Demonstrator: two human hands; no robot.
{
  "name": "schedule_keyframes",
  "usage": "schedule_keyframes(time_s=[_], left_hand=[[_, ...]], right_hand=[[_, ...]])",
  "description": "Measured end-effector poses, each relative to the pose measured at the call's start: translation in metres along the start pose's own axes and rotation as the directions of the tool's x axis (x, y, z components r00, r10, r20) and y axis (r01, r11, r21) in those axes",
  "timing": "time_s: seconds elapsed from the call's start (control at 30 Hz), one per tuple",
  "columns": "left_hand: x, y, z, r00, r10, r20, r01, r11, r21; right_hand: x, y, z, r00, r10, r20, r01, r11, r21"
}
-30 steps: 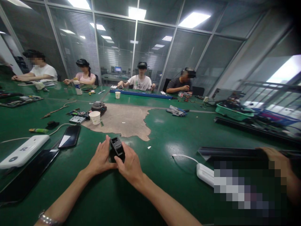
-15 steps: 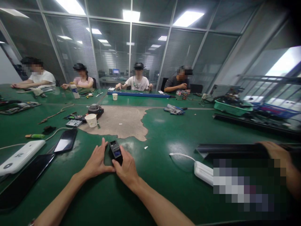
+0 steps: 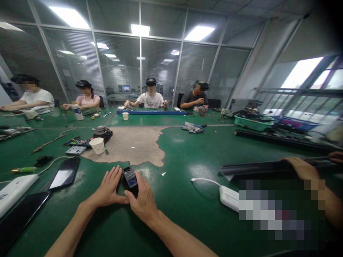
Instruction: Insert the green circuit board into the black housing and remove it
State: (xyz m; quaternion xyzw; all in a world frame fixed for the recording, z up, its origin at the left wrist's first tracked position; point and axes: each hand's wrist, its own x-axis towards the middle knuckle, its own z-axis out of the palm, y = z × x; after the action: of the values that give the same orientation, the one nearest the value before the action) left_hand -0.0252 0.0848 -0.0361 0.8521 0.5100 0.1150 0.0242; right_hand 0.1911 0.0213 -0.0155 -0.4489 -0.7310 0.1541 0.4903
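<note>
A small black box-shaped device (image 3: 130, 178) with a little screen on its upper face is on the green table in front of me. My right hand (image 3: 144, 200) holds it, fingers along its right side and thumb at its near end. On the other side my left hand (image 3: 108, 187) is open, its fingers stretched out beside the device and its thumb reaching towards my right thumb. Whether the left fingertips touch the device I cannot tell. The device's lower part is partly hidden by my right hand.
Left of me lie a dark phone (image 3: 65, 173), a white power bank (image 3: 17, 191) and a long black panel (image 3: 24, 221). Ahead stands a paper cup (image 3: 97, 145) by electronic parts. At right, a co-worker's hand (image 3: 301, 167) rests on a black rail (image 3: 254, 169). Several people sit opposite.
The head view has tilted up slightly and turned a little right. My left fingers have drawn closer together. The device has hardly moved between my hands.
</note>
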Motion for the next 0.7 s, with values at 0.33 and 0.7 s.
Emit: schedule_keyframes(time_s=[0.33,0.7], left_hand=[[-0.005,-0.002,0.003,0.996,0.071,-0.053,-0.072,0.997,-0.023],[-0.002,-0.003,0.001,0.999,0.052,-0.004,-0.053,0.997,-0.049]], right_hand=[[0.013,-0.019,-0.008,0.995,0.089,-0.048,-0.085,0.993,0.077],[0.034,-0.004,-0.051,0.988,0.116,-0.097,-0.117,0.993,-0.002]])
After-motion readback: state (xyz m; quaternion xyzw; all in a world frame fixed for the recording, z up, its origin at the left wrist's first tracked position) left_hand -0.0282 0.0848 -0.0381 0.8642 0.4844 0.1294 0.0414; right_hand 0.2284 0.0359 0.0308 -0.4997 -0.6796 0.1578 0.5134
